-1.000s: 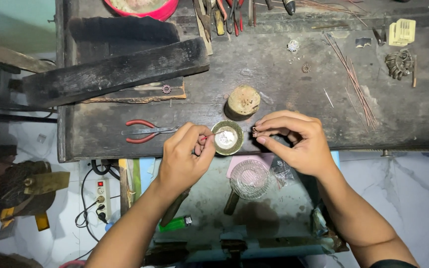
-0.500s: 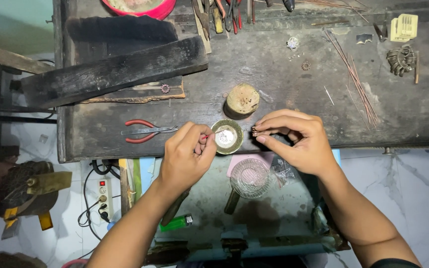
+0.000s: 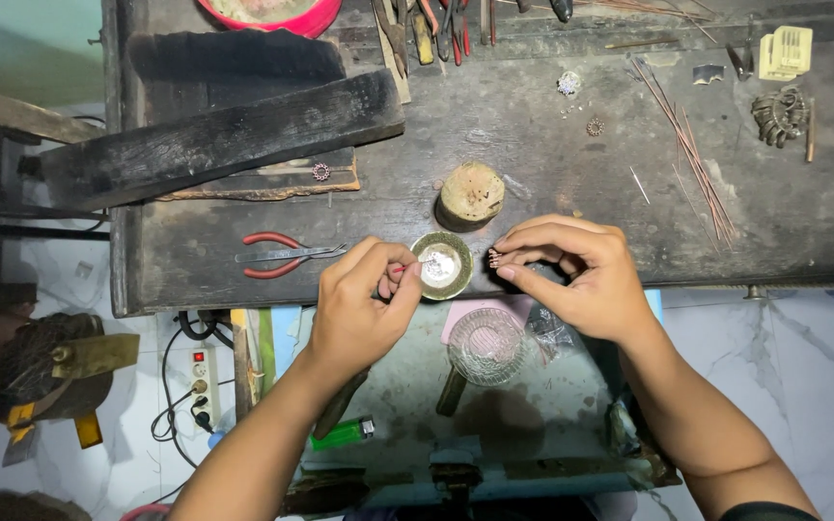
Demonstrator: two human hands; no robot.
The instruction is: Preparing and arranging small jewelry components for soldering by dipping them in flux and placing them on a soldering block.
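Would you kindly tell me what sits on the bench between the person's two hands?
In the head view, a small round brass-rimmed dish sits between the left hand and right hand.

Light's dim overall, coming from above my bench [image 3: 533, 145]; dark wood soaks most of it up. Brightest spot is glare off the white stuff in the small round dish [image 3: 440, 264], nearly blown out. My left hand [image 3: 364, 304] and right hand [image 3: 576, 275] are evenly lit, soft shadows under them. Pic's sharp in the middle, corners darker w/ slight wide-angle bend. No motion blur.
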